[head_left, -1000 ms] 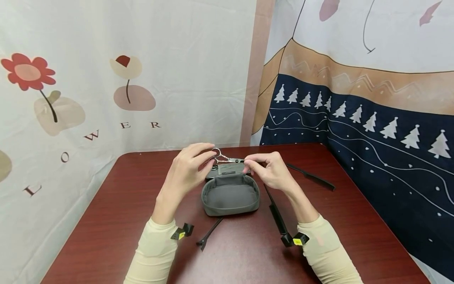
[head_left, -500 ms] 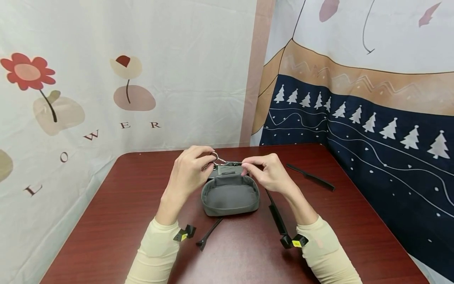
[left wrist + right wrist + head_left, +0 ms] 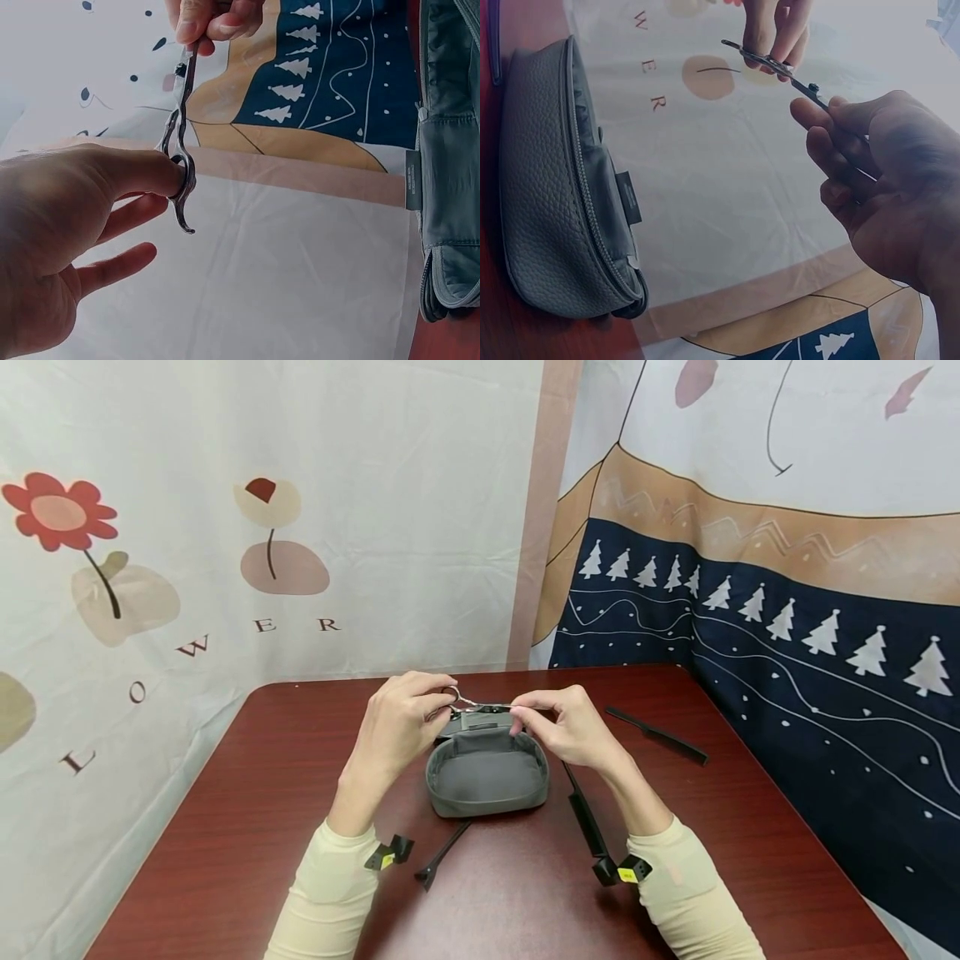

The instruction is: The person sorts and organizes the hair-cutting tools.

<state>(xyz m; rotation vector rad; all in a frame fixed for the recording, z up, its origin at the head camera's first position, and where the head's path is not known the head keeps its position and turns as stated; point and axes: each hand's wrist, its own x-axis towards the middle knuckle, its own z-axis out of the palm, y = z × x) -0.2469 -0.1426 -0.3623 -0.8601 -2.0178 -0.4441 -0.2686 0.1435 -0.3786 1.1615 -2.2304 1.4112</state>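
Note:
Silver hair scissors (image 3: 480,705) are held level between both hands, above the far end of a grey zip case (image 3: 487,802). My left hand (image 3: 393,722) grips them by the finger rings, the thumb at one ring (image 3: 181,166) in the left wrist view. Pinched between the thumb and fingers of my right hand (image 3: 572,725) are the blades, which run back into the palm in the right wrist view. The case lies unzipped with its lid folded away to the back, and its tray part shows a bare grey lining.
A black comb (image 3: 658,737) lies at the right of the dark red table (image 3: 285,777). Nearer, a black tail comb (image 3: 587,817) lies beside the case. In front of the case is a thin black tool (image 3: 441,858) with a wider, notched end.
The scissors have turned about their length, their rings now seen more edge-on, and dropped slightly. My left hand has shifted a little right and down. The case and combs stay put.

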